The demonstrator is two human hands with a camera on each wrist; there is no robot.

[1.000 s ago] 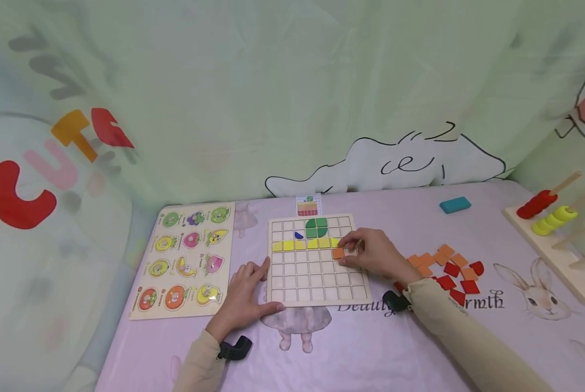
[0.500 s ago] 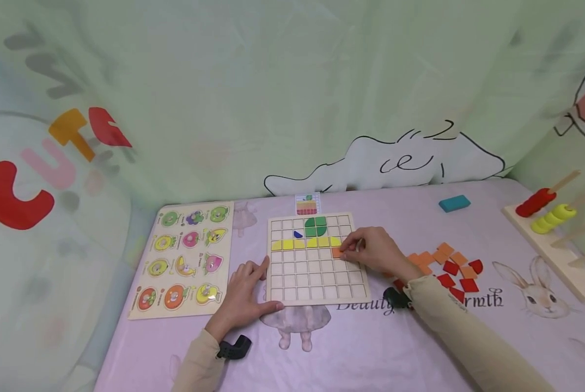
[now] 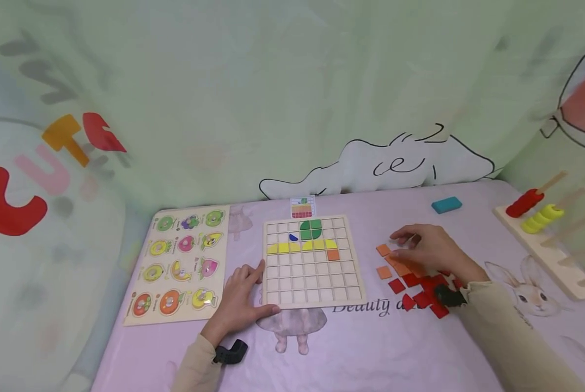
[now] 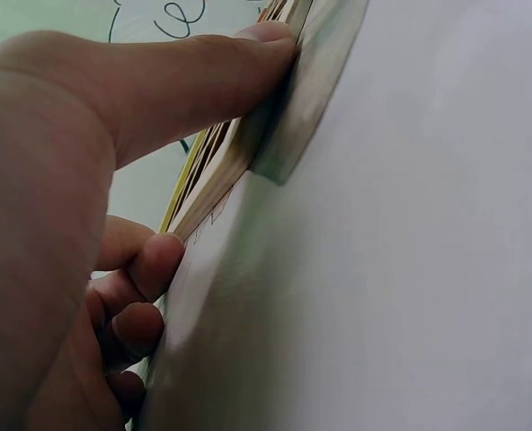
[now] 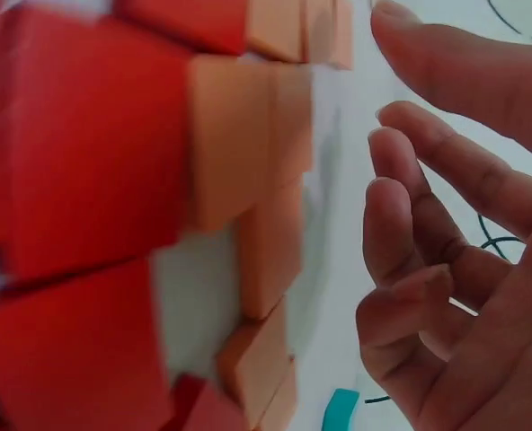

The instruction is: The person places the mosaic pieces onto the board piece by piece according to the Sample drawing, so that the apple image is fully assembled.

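In the head view a wooden grid board (image 3: pixel 298 282) lies flat on the table. Its upper part carries green pieces (image 3: pixel 310 229), a small blue piece (image 3: pixel 293 237), a row of yellow pieces (image 3: pixel 319 245) and one orange square tile (image 3: pixel 333 255). My left hand (image 3: pixel 237 301) braces the board's near left corner, with the thumb against the near edge and a finger at the left edge. My right hand (image 3: pixel 432 251) hovers over loose orange tiles (image 3: pixel 383 272) and red tiles (image 3: pixel 397 286). The right wrist view shows its fingers loosely bent, apart from the tiles, with nothing between them.
A small pattern card (image 3: pixel 303 207) sits behind the board. Left of it lies a fruit puzzle board (image 3: pixel 222 260). A teal block (image 3: pixel 446 204) is at the back right, and a wooden peg stand (image 3: pixel 537 250) with red and yellow beads stands at the far right.
My right hand has let go of the orange tile, which now sits under the rightmost yellow piece, and has moved right to the loose tiles. My left hand stays at the board.
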